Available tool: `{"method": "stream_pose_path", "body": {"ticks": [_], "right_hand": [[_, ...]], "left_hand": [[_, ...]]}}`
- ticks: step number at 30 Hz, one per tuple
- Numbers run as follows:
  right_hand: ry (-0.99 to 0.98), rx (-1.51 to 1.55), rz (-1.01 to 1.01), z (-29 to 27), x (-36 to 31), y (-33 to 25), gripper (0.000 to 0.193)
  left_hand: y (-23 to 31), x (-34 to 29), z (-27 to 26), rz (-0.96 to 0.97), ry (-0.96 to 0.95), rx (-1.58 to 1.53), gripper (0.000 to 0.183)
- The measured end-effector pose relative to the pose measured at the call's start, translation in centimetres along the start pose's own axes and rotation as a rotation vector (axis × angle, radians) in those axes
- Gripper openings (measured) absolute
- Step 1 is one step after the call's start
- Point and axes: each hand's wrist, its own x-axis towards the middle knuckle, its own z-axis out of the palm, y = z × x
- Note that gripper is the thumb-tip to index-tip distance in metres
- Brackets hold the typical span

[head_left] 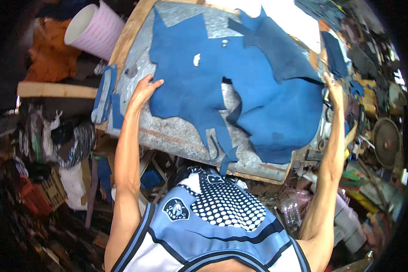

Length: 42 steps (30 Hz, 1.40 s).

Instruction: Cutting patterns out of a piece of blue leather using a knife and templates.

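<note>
The big blue leather hide [240, 86] lies spread flat on the grey surface [177, 133], straight ahead of the person and between the two hands. Its long axis runs from left to right, from the ragged left edge by the left hand [144, 90] to the rounded right edge by the right hand [336, 90]. A second, darker blue piece [276, 50] overlaps it on the far right part, and thin tails of the hide hang toward the near edge of the surface, in front of the person's chest.

The left hand rests with its palm down and fingers spread just at the left edge of the hide, its fingertips touching the leather; it presses rather than grips. The right hand is stretched out at the right edge of the surface, beside the hide's right edge; its fingers point far and look extended, but whether they pinch the leather I cannot tell, since the edge hides them. Both hands stand about equally far out, so neither is clearly nearer; each holds one end of the long axis.

Far left, off the surface, lies a pink ribbed bucket [95, 29] tipped on its side, well apart from the hide
</note>
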Motion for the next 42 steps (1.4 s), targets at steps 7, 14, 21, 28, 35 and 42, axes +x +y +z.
{"method": "stream_pose_path", "body": {"ticks": [7, 14, 21, 28, 35, 42], "right_hand": [[-0.346, -0.300, -0.211, 5.7, 7.5, -4.1, 0.096], [-0.122, -0.298, -0.292, 10.1, 11.6, 3.4, 0.089], [-0.418, -0.233, -0.074, 6.7, 4.5, -5.6, 0.077], [-0.030, -0.535, -0.360, 4.9, 10.1, -2.0, 0.065], [0.281, -0.679, -0.482, 4.2, 13.8, -7.5, 0.046], [0.034, -0.353, -0.564, 8.7, 1.3, -10.5, 0.049]], "left_hand": [[-2.7, -7.3, -0.3, -0.226, 0.054, -0.126, 0.055], [-2.2, -7.4, 1.3, -0.189, 0.040, -0.180, 0.059], [-5.8, -12.3, 7.7, -0.053, 0.196, -1.036, 0.048], [-5.3, -12.0, 11.8, -0.218, 0.094, -0.689, 0.023], [-6.4, -16.0, 19.3, -0.360, 0.072, -0.836, 0.035], [-4.1, -20.7, 19.2, -0.581, -0.577, -0.627, 0.073]]}}
